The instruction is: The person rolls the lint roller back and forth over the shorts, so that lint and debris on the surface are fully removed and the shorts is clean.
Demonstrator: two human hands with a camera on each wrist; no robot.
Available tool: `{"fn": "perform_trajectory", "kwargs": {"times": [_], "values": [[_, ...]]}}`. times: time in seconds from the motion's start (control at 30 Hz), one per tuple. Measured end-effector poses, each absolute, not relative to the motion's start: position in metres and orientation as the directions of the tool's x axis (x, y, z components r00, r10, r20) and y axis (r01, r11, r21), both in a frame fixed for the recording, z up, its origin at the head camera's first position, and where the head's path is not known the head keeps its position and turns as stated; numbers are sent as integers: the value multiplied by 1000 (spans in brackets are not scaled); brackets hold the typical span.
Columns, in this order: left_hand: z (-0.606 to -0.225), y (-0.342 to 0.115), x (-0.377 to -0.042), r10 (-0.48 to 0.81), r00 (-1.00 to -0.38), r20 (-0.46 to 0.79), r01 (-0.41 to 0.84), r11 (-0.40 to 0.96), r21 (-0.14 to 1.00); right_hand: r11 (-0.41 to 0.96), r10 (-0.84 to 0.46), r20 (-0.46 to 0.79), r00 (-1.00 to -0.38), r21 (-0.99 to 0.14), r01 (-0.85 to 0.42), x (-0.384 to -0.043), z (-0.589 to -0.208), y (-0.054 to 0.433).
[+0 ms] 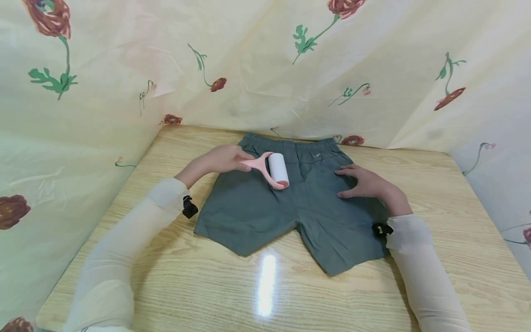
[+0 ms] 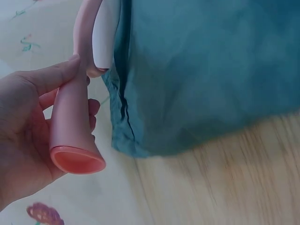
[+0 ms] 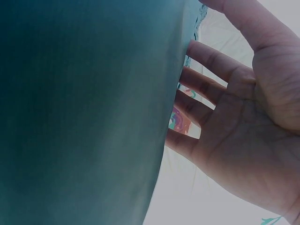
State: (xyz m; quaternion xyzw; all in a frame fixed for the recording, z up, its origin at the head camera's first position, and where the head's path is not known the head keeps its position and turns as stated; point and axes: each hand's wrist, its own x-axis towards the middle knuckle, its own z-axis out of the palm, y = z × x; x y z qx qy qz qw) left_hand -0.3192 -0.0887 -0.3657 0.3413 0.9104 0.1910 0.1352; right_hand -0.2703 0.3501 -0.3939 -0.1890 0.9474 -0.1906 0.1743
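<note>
Grey-green shorts (image 1: 257, 212) lie spread on the wooden table, their elastic waistband toward the back. My left hand (image 1: 226, 159) grips the pink handle of a lint roller (image 1: 279, 169), thumb along one side and fingers curled round the other. The roller's white cylinder lies over the upper front of the shorts, left of the middle seam. In the left wrist view the handle's open end (image 2: 78, 160) points toward the camera. My right hand (image 1: 365, 184) rests on the right side of the shorts, fingers spread; in the right wrist view its fingertips (image 3: 185, 75) meet the fabric.
A light wooden table (image 1: 199, 286) carries the shorts, with a bright light reflection near its front. Cream cloth with red flowers (image 1: 257, 60) hangs along the back and left. Black wrist straps (image 1: 189, 207) sit at both sleeve cuffs.
</note>
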Motion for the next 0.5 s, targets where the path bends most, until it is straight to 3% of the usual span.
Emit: {"fn": "perform_trajectory", "kwargs": {"times": [0.2,0.5], "values": [[-362,-69,-319,725,-685,-77,633,644,429,854,-426,-249,-870,-428,-296,-270,-394,351],[-362,-47,-323,744,-665,-67,667,631,396,855,-428,-246,-870,-422,-302,-271,-394,351]]}}
